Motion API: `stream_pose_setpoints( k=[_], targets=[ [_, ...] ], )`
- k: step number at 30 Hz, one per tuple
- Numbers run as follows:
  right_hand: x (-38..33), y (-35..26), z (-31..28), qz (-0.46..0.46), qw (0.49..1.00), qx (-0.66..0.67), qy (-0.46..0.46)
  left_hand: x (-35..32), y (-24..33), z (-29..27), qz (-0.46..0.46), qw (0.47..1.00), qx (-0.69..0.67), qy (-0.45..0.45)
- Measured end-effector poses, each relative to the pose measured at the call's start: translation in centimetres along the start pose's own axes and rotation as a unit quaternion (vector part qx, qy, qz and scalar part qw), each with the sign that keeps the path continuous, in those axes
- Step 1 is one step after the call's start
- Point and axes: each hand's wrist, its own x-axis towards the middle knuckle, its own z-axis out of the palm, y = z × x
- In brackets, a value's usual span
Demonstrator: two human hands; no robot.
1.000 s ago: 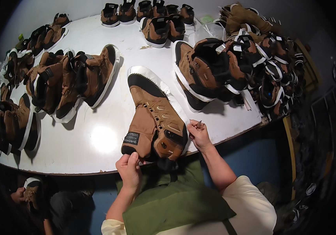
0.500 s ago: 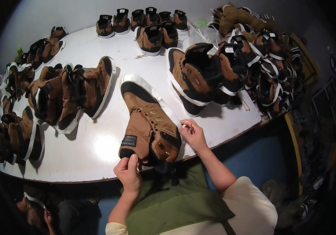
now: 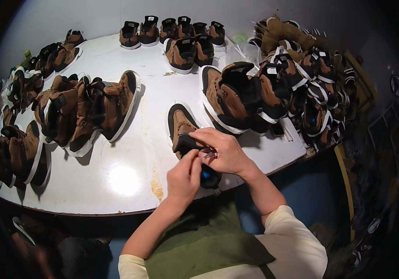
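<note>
A brown and black high-top shoe (image 3: pixel 182 120) with a white sole rim lies on the table in front of me, toe pointing away. Over its opening, my left hand (image 3: pixel 184 176) is closed in a pinch against the fingers of the right; what it pinches is too small to make out. My right hand (image 3: pixel 225 151) bends over the shoe's upper, fingers closed around small pointed metal snips (image 3: pixel 209 155). Both hands cover the middle of the shoe. A blue patch shows inside the dark heel opening (image 3: pixel 207 176), just below the fingers.
The white table (image 3: pixel 116 186) has a worn front edge. Similar shoes (image 3: pixel 101 107) stand at the left, and a large pair (image 3: pixel 236 97) is close on the right. More shoes (image 3: pixel 181 51) line the back; a heap (image 3: pixel 318 88) fills the right end. Another person (image 3: pixel 46 251) is at lower left.
The shoe has shifted right and turned, its opening now facing me. My left hand has let go of the tongue's end and moved up right; my right hand has come over the shoe to meet it.
</note>
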Motion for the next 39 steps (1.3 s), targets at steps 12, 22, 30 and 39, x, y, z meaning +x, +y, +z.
stream_pose_setpoints(
  k=[12, 22, 30, 39],
  targets=[
    [0.6, 2.8, 0.8, 0.017, 0.996, -0.014, 0.087, -3.6, -5.1, -1.5, -0.048, 0.992, -0.06, 0.104],
    [-2.5, 4.3, 2.1, 0.123, 0.931, 0.293, 0.177, -1.2, -6.6, -4.9, -0.287, 0.869, -0.347, 0.207],
    [-5.4, 5.2, 2.9, 0.179, 0.873, 0.417, 0.181, -0.3, -5.2, -5.4, -0.303, 0.842, -0.43, 0.121],
    [-6.6, 5.8, 3.4, 0.211, 0.85, 0.439, 0.199, -0.7, -5.7, -5.0, -0.266, 0.844, -0.457, 0.09]
  ],
)
